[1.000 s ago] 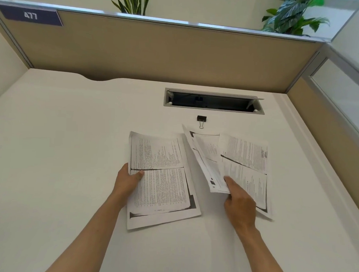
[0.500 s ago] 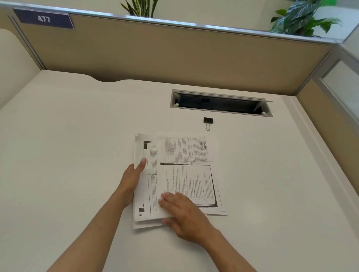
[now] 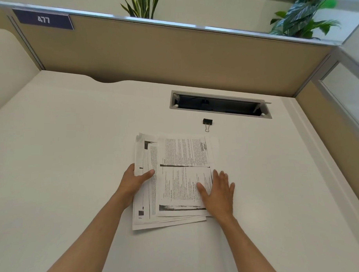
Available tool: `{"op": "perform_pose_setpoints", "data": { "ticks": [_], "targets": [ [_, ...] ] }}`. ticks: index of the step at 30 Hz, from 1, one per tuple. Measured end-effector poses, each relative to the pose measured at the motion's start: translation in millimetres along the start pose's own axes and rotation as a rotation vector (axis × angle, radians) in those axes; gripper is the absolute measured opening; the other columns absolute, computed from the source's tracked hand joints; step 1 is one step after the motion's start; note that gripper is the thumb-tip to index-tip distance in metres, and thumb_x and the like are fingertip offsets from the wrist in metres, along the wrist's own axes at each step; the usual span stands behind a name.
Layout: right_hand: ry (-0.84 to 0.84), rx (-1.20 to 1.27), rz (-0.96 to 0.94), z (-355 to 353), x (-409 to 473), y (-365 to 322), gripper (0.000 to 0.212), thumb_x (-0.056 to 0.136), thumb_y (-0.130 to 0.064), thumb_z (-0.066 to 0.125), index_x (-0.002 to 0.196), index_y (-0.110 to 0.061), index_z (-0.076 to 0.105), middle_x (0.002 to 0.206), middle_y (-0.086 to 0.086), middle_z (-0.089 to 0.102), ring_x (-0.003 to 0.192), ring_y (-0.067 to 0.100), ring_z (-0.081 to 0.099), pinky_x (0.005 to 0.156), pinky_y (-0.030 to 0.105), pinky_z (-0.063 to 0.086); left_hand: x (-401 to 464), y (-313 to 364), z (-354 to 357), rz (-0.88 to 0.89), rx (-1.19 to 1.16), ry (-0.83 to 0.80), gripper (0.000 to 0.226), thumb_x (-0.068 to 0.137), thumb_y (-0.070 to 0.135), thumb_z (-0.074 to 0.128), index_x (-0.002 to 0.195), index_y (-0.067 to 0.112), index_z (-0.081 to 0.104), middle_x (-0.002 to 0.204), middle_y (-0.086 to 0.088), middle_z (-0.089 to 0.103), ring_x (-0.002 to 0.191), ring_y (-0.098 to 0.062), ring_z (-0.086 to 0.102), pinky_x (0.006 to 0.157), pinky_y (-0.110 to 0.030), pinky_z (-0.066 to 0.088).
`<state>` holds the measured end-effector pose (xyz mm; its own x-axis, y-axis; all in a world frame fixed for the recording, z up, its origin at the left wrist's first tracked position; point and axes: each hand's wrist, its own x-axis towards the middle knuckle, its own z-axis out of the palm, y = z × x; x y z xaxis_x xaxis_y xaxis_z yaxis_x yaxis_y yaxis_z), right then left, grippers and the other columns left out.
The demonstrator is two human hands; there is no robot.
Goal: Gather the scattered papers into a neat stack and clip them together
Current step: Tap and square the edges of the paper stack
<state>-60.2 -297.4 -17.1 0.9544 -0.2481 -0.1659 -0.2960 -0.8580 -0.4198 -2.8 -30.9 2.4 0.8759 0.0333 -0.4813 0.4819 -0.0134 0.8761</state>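
Left hand [image 3: 135, 180] sits at the left edge of the paper pile [image 3: 173, 182], thumb laid over the top sheets w/ the rest of the fingers hidden at or under the edge, so it looks like a light pinch on that side, prob. to pin the pile while the other side gets squared. Right hand [image 3: 218, 193] lies flat on the right margin, fingers straight and a bit spread, gripping nothing; palm half on paper, half on the desk [image 3: 72, 152], which reads as a nudge leftward to line up edges. Pile is mid-desk, just near of centre, between both hands. Sheets are stacked but not flush: lower ones fan out at the left and at the near-left corner, top sheet shifted right. Long axis runs near-to-far, short edges facing near and far; print on the top sheet reads sideways. Binder clip [image 3: 207, 123] lies on the desk just past the far edge of the pile, apart from it, wire handle pointing near, untouched. Beyond it an open cable slot [image 3: 220, 105], then the partition w/ a "477" tag [image 3: 43, 19].
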Motion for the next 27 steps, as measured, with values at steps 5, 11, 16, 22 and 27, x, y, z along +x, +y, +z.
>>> {"op": "perform_pose_setpoints", "data": {
  "ticks": [5,11,16,22,27],
  "targets": [
    [-0.036,0.042,-0.098,7,-3,-13,0.079,0.094,-0.058,0.039,0.153,-0.014,0.008,0.162,0.012,0.006,0.149,0.022,-0.004,0.120,0.041,-0.010,0,-2,10,0.014,0.018,-0.070,0.050,0.082,0.021,0.079,0.124,0.018,0.052,0.117,-0.003,0.069,0.104,-0.025,0.069,0.088,-0.049,0.058],
    [-0.042,0.180,-0.176,8,-8,-15,0.072,0.096,-0.040,0.048,0.152,-0.015,0.012,0.161,0.006,0.017,0.149,0.019,0.006,0.120,0.033,-0.004,-3,-8,28,0.080,0.091,-0.128,0.055,0.082,0.013,0.078,0.129,0.017,0.050,0.120,-0.003,0.068,0.110,-0.025,0.067,0.090,-0.048,0.057],
    [0.075,0.599,0.021,-11,-6,-16,0.073,0.090,-0.028,0.065,0.149,-0.017,0.024,0.151,0.002,0.036,0.138,0.016,0.034,0.111,0.028,0.027,-13,-2,23,0.175,0.102,-0.171,0.059,0.082,0.017,0.078,0.132,0.024,0.048,0.122,0.001,0.067,0.109,-0.019,0.067,0.087,-0.042,0.059],
    [-0.185,1.210,0.116,-49,15,-8,0.058,0.083,-0.023,0.073,0.135,-0.014,0.049,0.130,0.006,0.062,0.118,0.023,0.060,0.102,0.047,0.046,-28,30,19,0.284,0.062,-0.259,0.056,0.079,0.017,0.078,0.127,0.027,0.051,0.119,-0.002,0.070,0.105,-0.021,0.070,0.080,-0.043,0.061],
    [-0.009,1.206,-0.113,-80,16,-33,0.033,0.091,0.000,0.059,0.122,-0.011,0.059,0.116,0.007,0.070,0.109,0.026,0.066,0.089,0.043,0.056,-32,64,24,0.433,0.131,-0.206,0.050,0.083,0.014,0.075,0.125,0.024,0.050,0.119,-0.002,0.066,0.108,-0.021,0.067,0.082,-0.040,0.061]
  ]
}}
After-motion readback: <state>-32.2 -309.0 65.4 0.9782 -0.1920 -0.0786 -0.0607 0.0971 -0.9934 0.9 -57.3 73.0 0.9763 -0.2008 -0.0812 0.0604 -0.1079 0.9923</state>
